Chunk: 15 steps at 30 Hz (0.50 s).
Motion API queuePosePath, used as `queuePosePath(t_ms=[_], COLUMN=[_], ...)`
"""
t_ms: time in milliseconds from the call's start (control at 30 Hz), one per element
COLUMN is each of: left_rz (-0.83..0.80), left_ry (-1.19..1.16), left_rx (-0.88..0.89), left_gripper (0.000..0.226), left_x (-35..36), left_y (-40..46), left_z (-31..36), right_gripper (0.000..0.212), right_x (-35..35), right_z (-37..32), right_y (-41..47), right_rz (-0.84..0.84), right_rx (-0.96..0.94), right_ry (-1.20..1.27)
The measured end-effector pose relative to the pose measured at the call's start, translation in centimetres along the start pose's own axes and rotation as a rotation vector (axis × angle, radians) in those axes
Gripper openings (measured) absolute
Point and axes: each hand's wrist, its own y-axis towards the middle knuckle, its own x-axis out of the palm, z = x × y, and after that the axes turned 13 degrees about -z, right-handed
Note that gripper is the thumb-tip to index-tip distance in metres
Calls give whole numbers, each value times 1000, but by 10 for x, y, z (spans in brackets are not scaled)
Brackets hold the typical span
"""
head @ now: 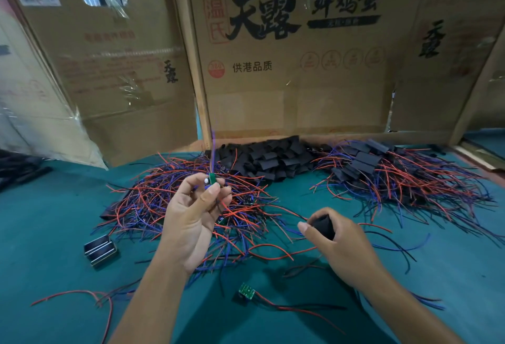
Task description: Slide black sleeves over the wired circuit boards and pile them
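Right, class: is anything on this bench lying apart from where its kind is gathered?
Yes. One bare green circuit board with wires lies alone near the front edge of the green table, apart from the unsleeved pile. It has no sleeve.

Two hands: the left hand (pixel 191 223) pinches one green board (pixel 212 179), the right hand (pixel 338 245) grips one black sleeve (pixel 323 225). One loose board (pixel 246 291) lies on the bench (pixel 54 207) nearer than the hands. Behind the hands are three heaps: one wire heap (pixel 191 193), one sleeve heap (pixel 267 159) and one sleeved heap (pixel 396 177), each too many to count. Left of the wire heap lie two metal blocks (pixel 100 249), touching.
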Motion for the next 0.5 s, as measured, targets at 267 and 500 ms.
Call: queuePosePath(t_ms=[267,500], left_rz=[68,147], left_ry=[-121,-312], left_rx=[-19,-62], left_gripper=[22,27], left_x=[6,8], left_y=[-2,-2], left_z=[-1,-1], right_gripper=[39,32], right_x=[-1,10], right_z=[-4,-20], right_y=[-4,-7], right_rz=[-196,-244], right_rx=[33,-139], right_ry=[-154,-312])
